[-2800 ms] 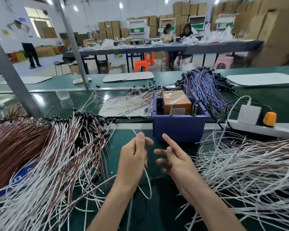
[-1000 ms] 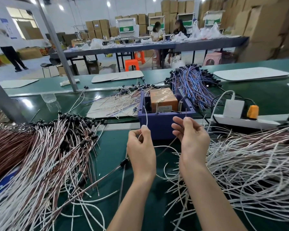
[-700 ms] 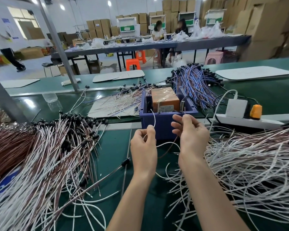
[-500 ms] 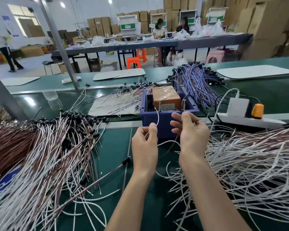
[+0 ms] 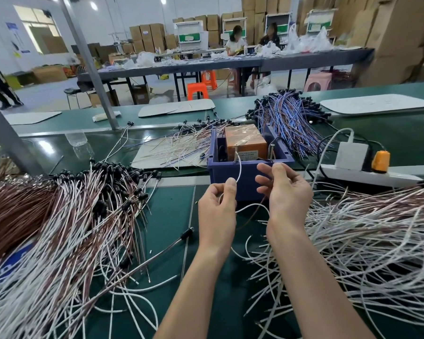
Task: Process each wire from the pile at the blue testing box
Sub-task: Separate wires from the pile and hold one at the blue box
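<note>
The blue testing box [image 5: 245, 171] stands in the middle of the green bench, with an orange-brown block [image 5: 244, 143] inside and two metal pins on its front rim. My left hand [image 5: 218, 204] pinches one white wire [image 5: 240, 171] whose free end arcs up to the left pin. My right hand [image 5: 287, 192] pinches the wire's other, brown lead beside the right pin. The wire loops down between both hands. A big pile of white and brown wires [image 5: 367, 241] lies to the right.
A heap of white and brown wires with black caps [image 5: 66, 231] fills the left side. Blue and purple wires [image 5: 289, 118] lie behind the box. A white power strip [image 5: 367, 173] with an orange plug sits right of it. People sit at far tables.
Both hands rose from the bench to the box's front rim, carrying the wire. Its white end now reaches the left pin, and my right hand holds the other end by the right pin.
</note>
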Demonstrator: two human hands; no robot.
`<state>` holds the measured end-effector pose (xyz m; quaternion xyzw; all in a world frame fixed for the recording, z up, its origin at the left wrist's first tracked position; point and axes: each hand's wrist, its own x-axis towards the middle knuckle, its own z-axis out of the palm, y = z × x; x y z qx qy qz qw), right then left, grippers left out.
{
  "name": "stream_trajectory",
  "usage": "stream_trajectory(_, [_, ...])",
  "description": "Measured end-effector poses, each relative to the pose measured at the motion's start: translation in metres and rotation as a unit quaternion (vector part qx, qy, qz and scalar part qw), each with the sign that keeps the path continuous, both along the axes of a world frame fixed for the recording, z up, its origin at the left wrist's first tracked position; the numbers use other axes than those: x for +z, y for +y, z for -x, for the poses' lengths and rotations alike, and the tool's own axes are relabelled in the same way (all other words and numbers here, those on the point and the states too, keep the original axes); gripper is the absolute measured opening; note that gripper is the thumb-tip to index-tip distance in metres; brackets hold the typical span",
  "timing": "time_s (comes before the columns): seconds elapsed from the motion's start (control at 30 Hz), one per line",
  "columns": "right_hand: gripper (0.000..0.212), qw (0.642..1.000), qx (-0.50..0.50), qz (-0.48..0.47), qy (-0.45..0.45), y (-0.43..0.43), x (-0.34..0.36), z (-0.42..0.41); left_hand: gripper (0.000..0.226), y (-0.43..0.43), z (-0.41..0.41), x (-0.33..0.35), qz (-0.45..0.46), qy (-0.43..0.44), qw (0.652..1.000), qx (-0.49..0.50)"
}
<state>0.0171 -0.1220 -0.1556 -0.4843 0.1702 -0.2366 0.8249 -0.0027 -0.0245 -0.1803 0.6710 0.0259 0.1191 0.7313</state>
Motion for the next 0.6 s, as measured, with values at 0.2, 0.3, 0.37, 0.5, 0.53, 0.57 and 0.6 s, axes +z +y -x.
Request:
stream_trajectory(0.2, [0.018,0.999,-0.016,-0.027,-0.01,-0.0022,-0.0005,-0.0041,0.027,-0.0027,0.0006,0.0024,0.05,0.014,0.999,0.011])
stream_trajectory(0.3, [0.016,1.0,-0.008,-0.025,-0.003,-0.0021,-0.0005,-0.0058,0.027,-0.0037,0.0007,0.0013,0.057,0.03,0.998,0.002])
stream_trajectory(0.37, [0.013,1.0,0.005,-0.016,-0.001,-0.0017,0.0003,-0.0067,0.027,-0.0038,0.0009,0.0004,0.054,0.039,0.998,-0.006])
stream_trajectory(0.5, [0.009,1.0,0.021,0.0,-0.011,-0.0006,0.0024,-0.0062,0.027,-0.0038,0.0012,0.0002,0.047,0.043,0.997,-0.031])
stream_trajectory(0.53, [0.009,1.0,0.021,0.002,-0.014,-0.0004,0.0027,-0.006,0.027,-0.0039,0.0012,0.0003,0.046,0.044,0.997,-0.033])
stream_trajectory(0.57, [0.009,1.0,0.021,0.004,-0.015,-0.0002,0.0029,-0.0058,0.027,-0.0039,0.0011,0.0003,0.048,0.045,0.997,-0.034])
stream_trajectory(0.6, [0.008,1.0,0.021,0.005,-0.016,-0.0001,0.003,-0.0057,0.027,-0.0038,0.001,0.0002,0.05,0.046,0.997,-0.034])
